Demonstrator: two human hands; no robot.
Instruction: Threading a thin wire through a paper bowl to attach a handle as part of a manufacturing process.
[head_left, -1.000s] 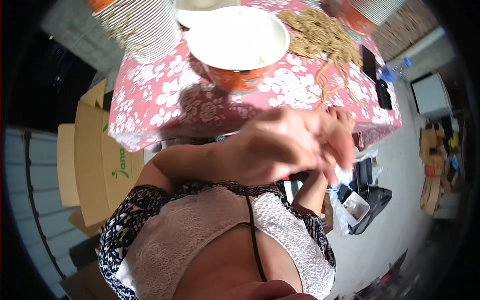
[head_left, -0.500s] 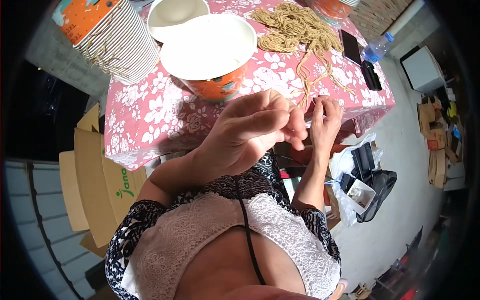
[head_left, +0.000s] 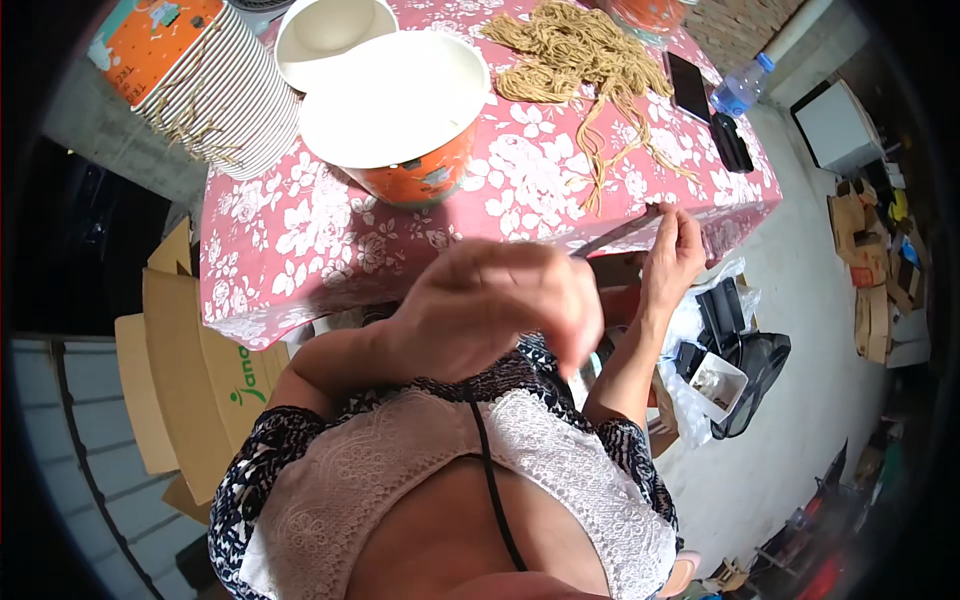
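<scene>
Nearest me is the left hand [head_left: 490, 305], hanging blurred in front of the near edge of the bench [head_left: 265, 265], its fingers curled; I can't tell whether they hold anything. The right hand [head_left: 675, 250], at the right part of that edge, has its fingertips pinched together on the upper end of a thin dark strip [head_left: 615, 235], which slants down along the edge toward the left hand. If that pinch loosened, I'd expect the strip to drop past the edge, and if it has a sharp side, which I can't make out, a careless pull could nick a finger or the tablecloth. Farther in, left of the middle, stands an orange tub [head_left: 425, 170] with a white inside; a swinging left forearm could knock it over. Loose ends of the tan yarn [head_left: 580, 60] trail toward the near edge and could snag or tangle under a sleeve. By the right edge are a black case [head_left: 732, 143], a phone [head_left: 688, 85] and a water bottle [head_left: 742, 88], the bottle near enough to topple if nudged. Toward the far left corner, a tall stack of tubs [head_left: 220, 95] leans beside a pale tub [head_left: 335, 40]; a jolt to the bench might spill it.
</scene>
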